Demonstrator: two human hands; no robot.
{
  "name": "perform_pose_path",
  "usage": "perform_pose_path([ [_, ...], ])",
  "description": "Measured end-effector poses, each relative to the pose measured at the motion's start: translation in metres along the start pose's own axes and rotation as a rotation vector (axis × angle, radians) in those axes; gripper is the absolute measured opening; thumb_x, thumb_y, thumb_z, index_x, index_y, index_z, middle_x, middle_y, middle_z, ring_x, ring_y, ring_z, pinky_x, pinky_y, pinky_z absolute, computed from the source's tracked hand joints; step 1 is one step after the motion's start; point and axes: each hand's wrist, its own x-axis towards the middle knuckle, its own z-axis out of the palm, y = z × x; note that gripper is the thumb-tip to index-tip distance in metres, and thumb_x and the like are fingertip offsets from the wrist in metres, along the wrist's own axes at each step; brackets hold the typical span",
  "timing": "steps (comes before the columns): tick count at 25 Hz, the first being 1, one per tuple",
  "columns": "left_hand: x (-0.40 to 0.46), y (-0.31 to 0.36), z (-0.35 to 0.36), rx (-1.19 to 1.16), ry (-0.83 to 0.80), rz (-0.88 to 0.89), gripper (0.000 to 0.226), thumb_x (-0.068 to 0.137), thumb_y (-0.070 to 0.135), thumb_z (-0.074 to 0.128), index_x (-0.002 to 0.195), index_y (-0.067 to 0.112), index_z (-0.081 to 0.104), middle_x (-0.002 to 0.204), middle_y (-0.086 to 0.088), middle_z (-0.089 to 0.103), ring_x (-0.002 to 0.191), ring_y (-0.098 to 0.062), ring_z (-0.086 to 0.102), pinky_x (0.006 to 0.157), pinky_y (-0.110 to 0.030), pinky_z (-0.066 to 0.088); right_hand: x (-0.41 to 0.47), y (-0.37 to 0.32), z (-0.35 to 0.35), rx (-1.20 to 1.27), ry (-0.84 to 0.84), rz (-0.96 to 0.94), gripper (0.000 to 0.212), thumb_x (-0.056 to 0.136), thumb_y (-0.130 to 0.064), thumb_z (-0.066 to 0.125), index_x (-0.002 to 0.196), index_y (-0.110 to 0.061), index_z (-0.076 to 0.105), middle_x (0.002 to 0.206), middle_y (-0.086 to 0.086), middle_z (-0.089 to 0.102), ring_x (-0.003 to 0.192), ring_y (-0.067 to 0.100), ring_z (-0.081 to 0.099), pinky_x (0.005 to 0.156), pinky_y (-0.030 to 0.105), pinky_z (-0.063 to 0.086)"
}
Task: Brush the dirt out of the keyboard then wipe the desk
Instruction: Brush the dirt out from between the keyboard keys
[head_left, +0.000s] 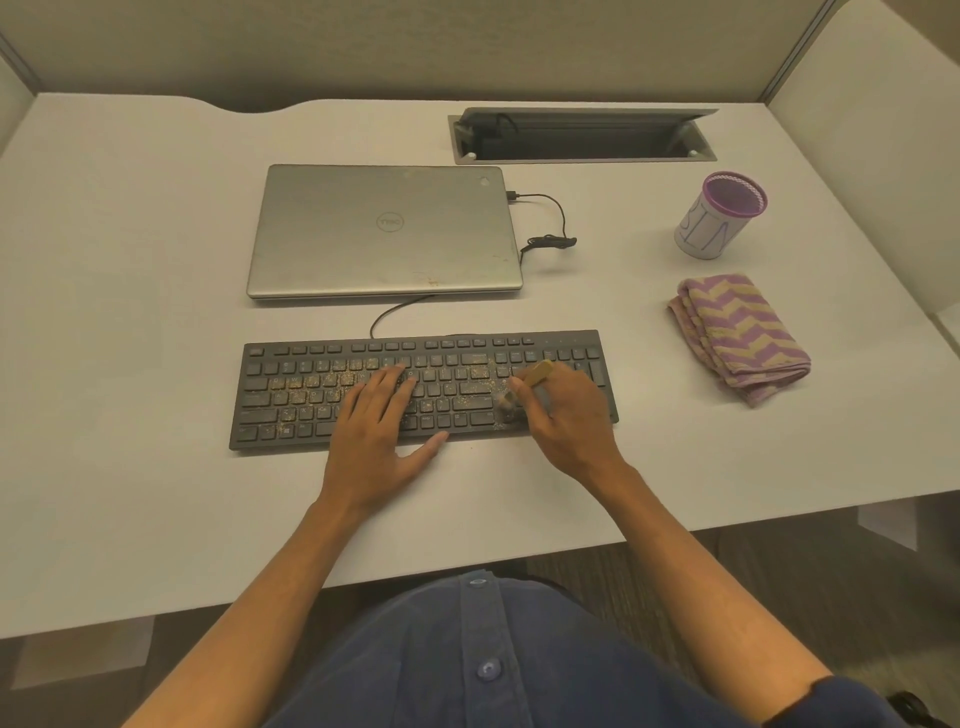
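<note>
A black keyboard (423, 387) lies near the front middle of a pale desk (130, 260), its long edge facing the person. Fine tan grit is scattered over the keys, thickest across the left and centre rows, with a smaller patch near the right end of the letter keys.

The right hand (566, 415) pinches a small brush (522, 387) with a light wooden handle, its bristles down on the keys near that right-hand patch; they look blurred. The left hand (379, 431) lies flat with straight fingers across the middle keys, thumb at the keyboard's front edge, steadying it.

The brushing step appears to be under way, with most dirt left. It would likely go best with short strokes along the rows in one direction — pushing grit off one edge rather than deeper between keys — and the left hand will need to shift to uncover the keys beneath it.

Behind the keyboard sits a closed silver laptop (384, 231), a dark cable (550, 223) coiled just right of it. To the right, well apart, lies a folded purple-and-tan zigzag cloth (737, 338) — presumably for the wiping — and behind it a purple-rimmed mesh cup (719, 215). A cable hatch (582, 136) stands open at the desk's back.
</note>
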Motion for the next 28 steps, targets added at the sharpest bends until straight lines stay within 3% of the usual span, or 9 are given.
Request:
perform_pose_path([
  [7,-0.001,0.0,0.0,0.003,-0.004,-0.003,0.077,0.092,0.064,0.049,0.144,0.007,0.051,0.153,-0.011,0.045,0.144,-0.028,0.038,0.118,-0.052,0.031,-0.003,-0.011,0.0,-0.02,-0.051,-0.082,0.028,0.096,-0.031,0.051,0.078,-0.018,0.068,0.067,-0.008,0.057,0.06,0.006,0.048,0.057,0.021,0.035],
  [12,-0.001,0.0,0.0,0.005,0.002,0.001,0.077,0.092,0.063,0.051,0.144,0.007,0.051,0.153,-0.011,0.045,0.144,-0.028,0.039,0.117,-0.052,0.031,0.0,-0.006,0.002,0.006,-0.013,-0.026,0.043,0.095,-0.045,0.039,0.079,-0.018,0.069,0.071,-0.002,0.063,0.065,0.014,0.056,0.058,0.031,0.044],
  [15,-0.001,-0.001,0.0,0.003,-0.002,-0.004,0.077,0.092,0.064,0.05,0.145,0.007,0.05,0.154,-0.011,0.045,0.144,-0.028,0.038,0.117,-0.052,0.031,0.0,-0.006,0.001,-0.012,-0.1,-0.02,0.05,0.093,-0.052,0.035,0.081,-0.02,0.071,0.074,-0.001,0.065,0.067,0.014,0.057,0.063,0.034,0.046],
  [18,0.0,0.0,0.0,0.006,-0.012,-0.006,0.078,0.092,0.064,0.049,0.145,0.007,0.05,0.154,-0.011,0.044,0.144,-0.028,0.038,0.118,-0.052,0.031,-0.001,-0.007,-0.003,-0.001,-0.051,-0.022,0.043,0.095,-0.045,0.042,0.081,-0.015,0.069,0.073,0.002,0.065,0.067,0.018,0.058,0.061,0.034,0.046],
  [21,0.0,-0.001,0.0,0.005,-0.011,-0.006,0.078,0.092,0.065,0.048,0.145,0.007,0.05,0.154,-0.011,0.044,0.144,-0.028,0.038,0.118,-0.051,0.03,-0.004,-0.006,-0.001,-0.01,-0.093,-0.009,0.046,0.094,-0.049,0.038,0.08,-0.018,0.069,0.074,0.001,0.064,0.067,0.016,0.056,0.061,0.035,0.046],
  [24,-0.001,-0.001,0.0,0.008,-0.011,-0.007,0.078,0.093,0.065,0.048,0.145,0.007,0.05,0.154,-0.011,0.045,0.144,-0.028,0.038,0.118,-0.051,0.03,-0.005,0.002,-0.002,0.025,0.002,0.017,0.038,0.096,-0.044,0.043,0.082,-0.019,0.067,0.076,0.0,0.063,0.07,0.015,0.057,0.062,0.034,0.045],
  [28,-0.001,-0.001,0.001,0.011,-0.006,-0.004,0.077,0.092,0.065,0.048,0.144,0.007,0.051,0.154,-0.011,0.045,0.144,-0.028,0.038,0.118,-0.051,0.03,-0.008,0.007,-0.002,0.033,-0.05,0.031,0.033,0.097,-0.039,0.049,0.082,-0.016,0.068,0.073,0.0,0.061,0.065,0.013,0.053,0.058,0.031,0.04],
])
